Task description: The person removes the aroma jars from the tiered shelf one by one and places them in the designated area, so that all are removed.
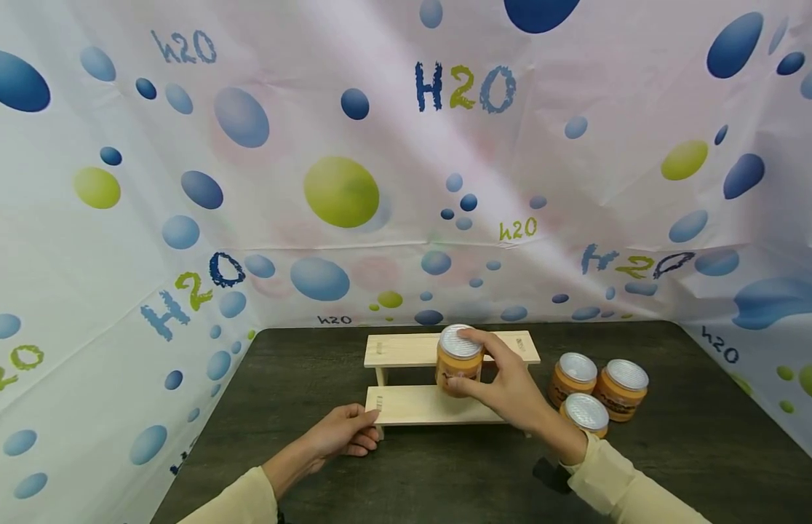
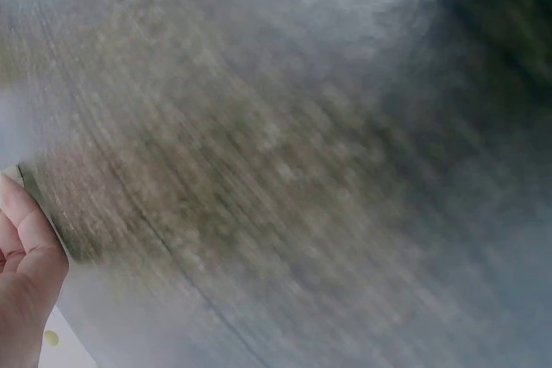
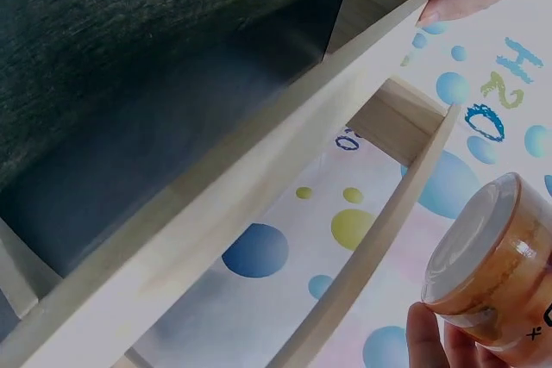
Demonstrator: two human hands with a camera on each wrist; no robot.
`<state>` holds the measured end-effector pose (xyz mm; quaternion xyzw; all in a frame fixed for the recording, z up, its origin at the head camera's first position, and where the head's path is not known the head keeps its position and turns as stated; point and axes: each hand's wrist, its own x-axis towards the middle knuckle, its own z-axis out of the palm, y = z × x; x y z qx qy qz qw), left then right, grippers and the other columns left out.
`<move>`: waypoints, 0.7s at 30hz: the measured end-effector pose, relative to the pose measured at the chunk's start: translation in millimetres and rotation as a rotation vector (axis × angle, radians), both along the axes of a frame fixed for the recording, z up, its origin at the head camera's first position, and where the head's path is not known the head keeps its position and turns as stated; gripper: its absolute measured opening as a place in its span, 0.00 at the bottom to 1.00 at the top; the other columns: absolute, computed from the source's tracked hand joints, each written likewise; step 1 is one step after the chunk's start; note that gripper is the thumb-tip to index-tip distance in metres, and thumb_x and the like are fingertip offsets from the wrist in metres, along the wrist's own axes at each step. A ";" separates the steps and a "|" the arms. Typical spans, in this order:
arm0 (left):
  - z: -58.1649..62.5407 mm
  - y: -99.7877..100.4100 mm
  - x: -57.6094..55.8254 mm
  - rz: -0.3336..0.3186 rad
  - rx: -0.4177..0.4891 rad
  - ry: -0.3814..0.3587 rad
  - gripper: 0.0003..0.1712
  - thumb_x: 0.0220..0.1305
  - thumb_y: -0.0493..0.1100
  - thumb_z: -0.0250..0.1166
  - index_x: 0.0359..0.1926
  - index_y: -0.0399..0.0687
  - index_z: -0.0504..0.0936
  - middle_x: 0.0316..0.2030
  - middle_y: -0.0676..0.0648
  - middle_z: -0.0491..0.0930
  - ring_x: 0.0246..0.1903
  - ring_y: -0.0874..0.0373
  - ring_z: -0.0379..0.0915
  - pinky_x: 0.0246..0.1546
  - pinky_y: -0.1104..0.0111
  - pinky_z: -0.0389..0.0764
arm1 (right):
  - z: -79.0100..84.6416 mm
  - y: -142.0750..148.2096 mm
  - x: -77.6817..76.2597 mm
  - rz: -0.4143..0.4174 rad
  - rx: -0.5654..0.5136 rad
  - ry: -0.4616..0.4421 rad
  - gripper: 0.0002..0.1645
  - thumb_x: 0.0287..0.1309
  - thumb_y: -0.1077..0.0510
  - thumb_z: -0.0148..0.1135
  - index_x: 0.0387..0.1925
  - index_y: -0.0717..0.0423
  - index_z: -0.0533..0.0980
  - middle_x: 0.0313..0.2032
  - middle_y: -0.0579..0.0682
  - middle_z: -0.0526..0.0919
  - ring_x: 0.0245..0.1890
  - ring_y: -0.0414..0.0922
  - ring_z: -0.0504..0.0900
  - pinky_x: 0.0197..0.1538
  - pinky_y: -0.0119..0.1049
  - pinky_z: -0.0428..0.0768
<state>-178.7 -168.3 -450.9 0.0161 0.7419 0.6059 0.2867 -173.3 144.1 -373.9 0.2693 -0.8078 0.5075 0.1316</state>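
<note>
A small two-step wooden shelf (image 1: 415,406) stands on the dark table. My right hand (image 1: 514,389) holds an orange jar (image 1: 453,367) with a pale ridged lid, thumb low on its side and fingers by the lid. In the head view the jar overlaps both steps; the right wrist view shows its bare bottom rim raised off the boards. At the lower step's left end, my left hand (image 1: 350,431) grips the corner, thumb on the board and the other fingers curled below. The left wrist view catches only part of that hand (image 2: 30,265) beside blurred table surface.
Three similar jars stand close together right of the shelf: one at the back left (image 1: 574,375), one at the right (image 1: 621,393) and one in front (image 1: 586,413). A white sheet with blue and green spots (image 1: 393,145) hangs behind the table (image 1: 301,378).
</note>
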 end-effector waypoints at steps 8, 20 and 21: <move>1.5 0.2 -0.5 -0.006 0.009 0.000 0.20 0.75 0.57 0.56 0.40 0.44 0.73 0.35 0.50 0.81 0.31 0.64 0.80 0.36 0.71 0.83 | 6.0 2.8 1.9 -0.018 0.007 -0.009 0.41 0.54 0.57 0.77 0.67 0.43 0.67 0.60 0.51 0.76 0.55 0.47 0.79 0.49 0.39 0.85; 2.3 0.2 -0.1 -0.012 0.012 0.003 0.19 0.76 0.56 0.55 0.41 0.43 0.73 0.34 0.51 0.81 0.30 0.64 0.80 0.35 0.71 0.83 | 8.0 9.0 4.4 -0.027 0.001 -0.010 0.42 0.54 0.59 0.76 0.68 0.46 0.67 0.60 0.54 0.75 0.53 0.49 0.79 0.46 0.40 0.85; 2.3 0.4 0.1 -0.013 0.012 0.002 0.19 0.76 0.56 0.55 0.41 0.43 0.73 0.34 0.51 0.81 0.30 0.64 0.80 0.35 0.71 0.83 | 7.7 9.6 4.9 -0.032 0.001 -0.011 0.41 0.54 0.58 0.76 0.68 0.46 0.67 0.60 0.54 0.75 0.54 0.49 0.79 0.46 0.40 0.85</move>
